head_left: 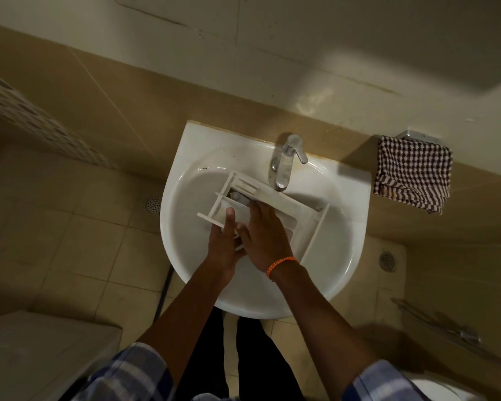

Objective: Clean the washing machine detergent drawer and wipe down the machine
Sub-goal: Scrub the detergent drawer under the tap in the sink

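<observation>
The white plastic detergent drawer (275, 198) lies tilted inside the white wash basin (330, 261), under the chrome tap (287, 160). My left hand (224, 244) grips the drawer's near left edge, thumb laid over a compartment wall. My right hand (265, 235), an orange band on its wrist, lies flat over the drawer's middle with its fingers reaching into a compartment; whether they hold anything is hidden. I cannot tell if water is running from the tap.
A brown-and-white checked cloth (414, 175) hangs on a wall holder right of the basin. The washing machine's white top (35, 351) shows at the lower left. Floor drains (154, 204) lie in the beige tiles. A toilet rim (443, 389) sits at the lower right.
</observation>
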Demonstrator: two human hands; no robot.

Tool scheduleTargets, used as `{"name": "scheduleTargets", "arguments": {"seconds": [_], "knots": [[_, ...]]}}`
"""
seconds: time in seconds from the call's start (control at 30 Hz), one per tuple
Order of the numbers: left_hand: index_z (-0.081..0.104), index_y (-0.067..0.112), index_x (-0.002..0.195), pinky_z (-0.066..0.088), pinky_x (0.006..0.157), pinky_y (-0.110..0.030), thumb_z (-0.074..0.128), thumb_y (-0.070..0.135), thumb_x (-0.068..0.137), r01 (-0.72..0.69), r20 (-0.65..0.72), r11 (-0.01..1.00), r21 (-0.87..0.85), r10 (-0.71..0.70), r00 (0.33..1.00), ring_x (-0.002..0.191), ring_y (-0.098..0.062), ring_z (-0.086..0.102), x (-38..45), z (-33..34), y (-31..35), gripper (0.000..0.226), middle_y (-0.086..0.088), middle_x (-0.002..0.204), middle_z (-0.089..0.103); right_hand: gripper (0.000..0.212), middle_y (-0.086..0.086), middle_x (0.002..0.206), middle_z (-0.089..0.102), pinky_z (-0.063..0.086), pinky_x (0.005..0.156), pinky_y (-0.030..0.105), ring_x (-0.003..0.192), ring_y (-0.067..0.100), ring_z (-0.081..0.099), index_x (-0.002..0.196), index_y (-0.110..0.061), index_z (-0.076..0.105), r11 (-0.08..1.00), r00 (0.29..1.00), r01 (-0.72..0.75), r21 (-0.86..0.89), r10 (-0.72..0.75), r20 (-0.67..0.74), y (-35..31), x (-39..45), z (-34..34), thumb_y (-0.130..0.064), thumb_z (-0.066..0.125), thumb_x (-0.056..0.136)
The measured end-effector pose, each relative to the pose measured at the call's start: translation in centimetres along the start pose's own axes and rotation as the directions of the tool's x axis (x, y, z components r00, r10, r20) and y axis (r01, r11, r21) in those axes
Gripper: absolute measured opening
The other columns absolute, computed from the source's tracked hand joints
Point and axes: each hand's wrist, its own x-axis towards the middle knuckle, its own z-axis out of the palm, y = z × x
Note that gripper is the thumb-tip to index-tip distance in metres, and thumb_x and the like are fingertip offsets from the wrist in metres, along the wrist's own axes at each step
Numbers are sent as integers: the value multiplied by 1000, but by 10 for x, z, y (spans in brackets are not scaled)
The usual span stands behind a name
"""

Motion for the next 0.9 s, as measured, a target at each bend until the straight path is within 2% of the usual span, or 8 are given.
{"name": "scheduleTargets", "arguments": {"seconds": [0.17, 0.33, 0.47, 0.57, 0.63, 0.7, 0.77, 0.9], "knots": [[59, 26, 148, 67, 78, -50, 56, 60, 105, -5, -38, 998, -57, 2, 999, 107, -28, 80, -2, -2, 5, 55, -12, 125, 77, 27, 5, 113, 69, 55, 82, 43, 102, 32, 66, 116, -18, 67, 973, 990, -102, -208, 78, -120, 21, 5, -13, -33, 47, 105], [61, 30, 149, 67, 77, -49, 58, 65, 101, -36, -83, 997, -73, 30, 996, 107, -26, 81, -4, -3, 4, 59, -9, 124, 79, 55, 4, 149, 58, 45, 112, 46, 137, 26, 52, 152, -28, 45, 997, 993, 66, -36, -62, 101, 14, 1, -13, -25, 54, 98], [59, 29, 149, 67, 78, -50, 60, 62, 102, -51, -99, 996, -70, 44, 994, 111, -30, 78, -13, -8, 12, 58, -10, 129, 75, 26, 8, 101, 76, 57, 85, 37, 97, 29, 70, 110, -20, 76, 998, 968, -55, 26, 59, -244, 30, -6, -36, -18, 54, 96], [56, 34, 153, 67, 81, -54, 63, 63, 99, -75, -113, 995, -73, 66, 991, 115, -30, 77, -24, -10, 14, 62, -10, 134, 73, 26, 4, 93, 76, 55, 84, 31, 89, 21, 70, 99, -14, 77, 947, 864, -102, 304, 236, -444, 36, -8, -46, -6, 54, 90], [51, 39, 156, 67, 81, -55, 66, 60, 98, -123, -123, 991, -46, 117, 986, 117, -28, 76, -31, -12, 15, 64, -6, 138, 71, 22, 6, 87, 76, 58, 83, 34, 84, 22, 72, 93, -11, 76, 796, 827, -168, 582, 435, -356, 44, 0, -48, -1, 57, 91], [48, 40, 158, 68, 81, -55, 68, 54, 100, -195, -146, 981, -10, 191, 971, 121, -25, 74, -38, -13, 19, 64, -1, 141, 69, 23, 12, 77, 74, 61, 74, 35, 73, 25, 73, 87, -5, 73, 431, 785, -257, 865, 615, -73, 51, 15, -52, 0, 53, 98], [47, 39, 159, 68, 81, -55, 71, 47, 100, -274, -163, 961, 40, 277, 947, 125, -23, 72, -43, -15, 24, 64, 2, 143, 67, 41, 10, 63, 69, 56, 58, 22, 57, 18, 70, 74, -2, 70, 115, 767, -352, 929, 604, 216, 53, 28, -59, 3, 44, 106], [53, 39, 149, 68, 81, -51, 78, 31, 99, -368, -147, 924, 104, 380, 913, 119, -14, 74, -54, -17, 33, 57, 8, 134, 72, 22, 21, 96, 76, 61, 82, 31, 84, 28, 76, 101, 2, 68, 55, 831, -358, 932, 474, 291, 41, 35, -62, -6, 48, 107]]}}
